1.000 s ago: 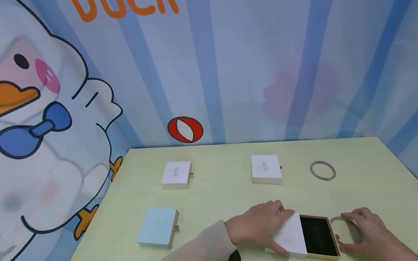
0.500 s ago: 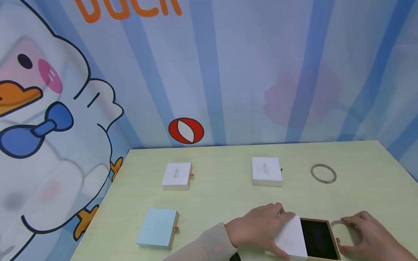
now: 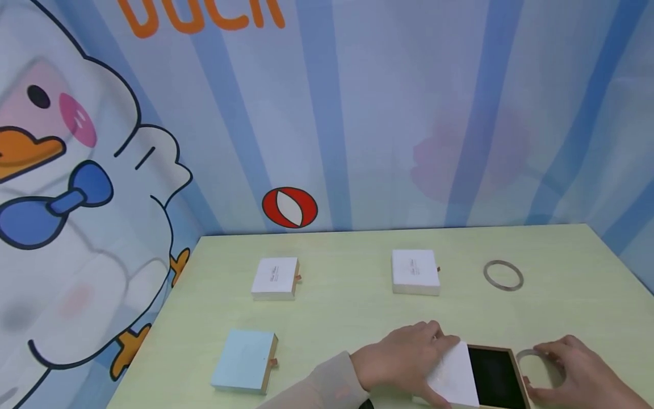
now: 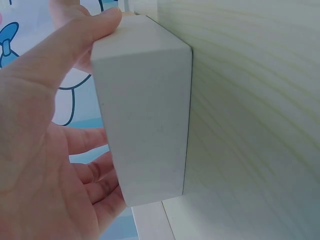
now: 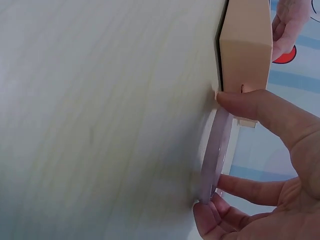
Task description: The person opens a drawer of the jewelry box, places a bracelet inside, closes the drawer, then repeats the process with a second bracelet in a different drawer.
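Observation:
In the head view a white gift box (image 3: 457, 372) lies at the front right, its tan drawer (image 3: 519, 375) pulled partway out to the right and showing a black lining. My left hand (image 3: 401, 358) grips the white sleeve, thumb on the near side and fingers on the far side; the left wrist view shows the box's plain end (image 4: 145, 130) within that grasp. Just right of the drawer, my right hand (image 3: 582, 372) holds a greyish bangle (image 5: 216, 155) by its edge between thumb and fingers, low over the table. The thumb is close to the drawer's pull tab.
A second bangle (image 3: 503, 275) lies flat at the back right. Two closed white boxes, one at the back middle (image 3: 415, 272) and one at the back left (image 3: 276, 278), stand on the pale table (image 3: 337, 318). A light blue box (image 3: 243, 360) sits at the front left.

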Demonstrator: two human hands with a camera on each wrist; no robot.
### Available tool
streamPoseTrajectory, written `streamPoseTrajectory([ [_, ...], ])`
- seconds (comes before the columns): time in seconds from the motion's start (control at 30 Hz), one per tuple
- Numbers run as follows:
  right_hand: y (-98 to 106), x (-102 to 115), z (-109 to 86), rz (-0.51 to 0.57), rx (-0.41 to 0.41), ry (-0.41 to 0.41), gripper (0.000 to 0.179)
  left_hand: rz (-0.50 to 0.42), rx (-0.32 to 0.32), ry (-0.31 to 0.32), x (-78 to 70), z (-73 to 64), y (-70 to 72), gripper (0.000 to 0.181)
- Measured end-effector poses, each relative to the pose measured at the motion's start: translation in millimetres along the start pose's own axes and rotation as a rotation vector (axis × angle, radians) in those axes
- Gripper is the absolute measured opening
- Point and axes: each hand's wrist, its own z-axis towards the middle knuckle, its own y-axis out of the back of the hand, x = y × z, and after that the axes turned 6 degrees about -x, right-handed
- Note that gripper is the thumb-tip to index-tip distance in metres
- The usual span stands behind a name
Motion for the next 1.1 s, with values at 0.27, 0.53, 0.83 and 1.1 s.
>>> streamPoseTrajectory([
  [0.27, 6.5, 0.6, 0.3, 0.011, -0.016, -0.007, 0.081, -0.027, 0.008, -0.003, 2.4, 0.6, 0.2, 0.103],
  [0.53, 16.8, -1.7, 1.3, -0.023, -0.026, 0.002, 0.09, -0.014, 0.002, -0.005, 1.7, 0.2, -0.3, 0.103],
  [0.83, 26.2, 1.6, -3.7, -0.03, -0.038, 0.05, 0.083, -0.001, -0.007, -0.01, 1.5, -0.1, -1.4, 0.104],
  [1.1, 29.1, 8.2, -8.8, -0.002, -0.073, 0.106, 0.077, -0.032, 0.003, 0.001, 1.4, 0.5, -0.5, 0.104],
])
